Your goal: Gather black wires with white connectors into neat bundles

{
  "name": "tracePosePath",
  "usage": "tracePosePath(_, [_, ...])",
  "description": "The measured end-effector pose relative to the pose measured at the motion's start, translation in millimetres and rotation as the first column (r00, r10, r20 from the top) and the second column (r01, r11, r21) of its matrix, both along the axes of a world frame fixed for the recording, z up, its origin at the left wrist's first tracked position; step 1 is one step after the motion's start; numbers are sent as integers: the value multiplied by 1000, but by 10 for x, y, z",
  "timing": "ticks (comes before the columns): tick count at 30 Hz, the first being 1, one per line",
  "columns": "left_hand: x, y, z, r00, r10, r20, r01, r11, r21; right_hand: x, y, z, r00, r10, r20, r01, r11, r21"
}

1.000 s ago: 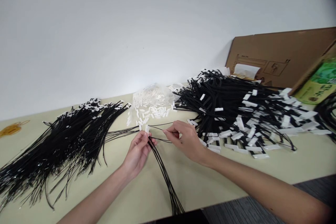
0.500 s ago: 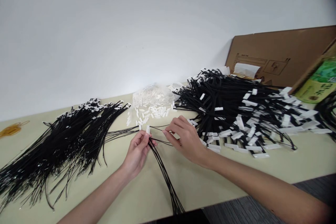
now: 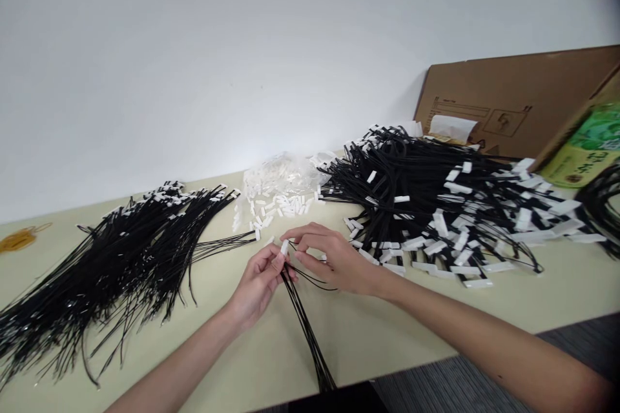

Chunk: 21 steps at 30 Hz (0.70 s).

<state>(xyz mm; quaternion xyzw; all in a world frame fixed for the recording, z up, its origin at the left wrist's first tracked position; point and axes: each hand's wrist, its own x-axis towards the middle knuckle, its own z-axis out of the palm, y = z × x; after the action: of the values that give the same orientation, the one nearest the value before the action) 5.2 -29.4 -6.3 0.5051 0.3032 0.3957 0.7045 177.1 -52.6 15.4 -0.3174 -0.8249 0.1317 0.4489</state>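
Close to the middle of the table, my left hand [image 3: 256, 287] is closed, pinching a small white plastic connector [image 3: 285, 247] between thumb and fingers. Black wires [image 3: 310, 335] run from below it toward the front edge of the table. My right hand [image 3: 339, 259] reaches in from the right, thumb and forefinger pinched on a thin black wire [image 3: 292, 244] beside the connector's upper end. A few more wires curve beneath the right hand. Whether the wire's tip is inside the connector is too small to tell.
Left lies a large heap of black wires [image 3: 111, 258]; right, a pile of black cables [image 3: 411, 174] with white tags. Loose white connectors [image 3: 293, 205] and a clear plastic bag [image 3: 283, 171] lie behind my hands. A cardboard box [image 3: 513, 103] stands back right.
My right hand has moved left, bringing the wire up against the connector. My left hand has shifted slightly right, and the connector now leans more.
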Motion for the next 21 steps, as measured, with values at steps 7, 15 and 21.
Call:
tracePosePath(7, [19,-28,14,1000,-25,7,25,999,-29,11,10,-1,1000,6,9,-6,999,-42])
tracePosePath(15, [-7,48,-51,992,61,107,-47,990,-132,11,44,-130,957,-286,39,261,915,308])
tracePosePath(21, [-23,77,-69,981,67,183,-30,980,-196,-38,39,-205,942,-276,193,113,799,591])
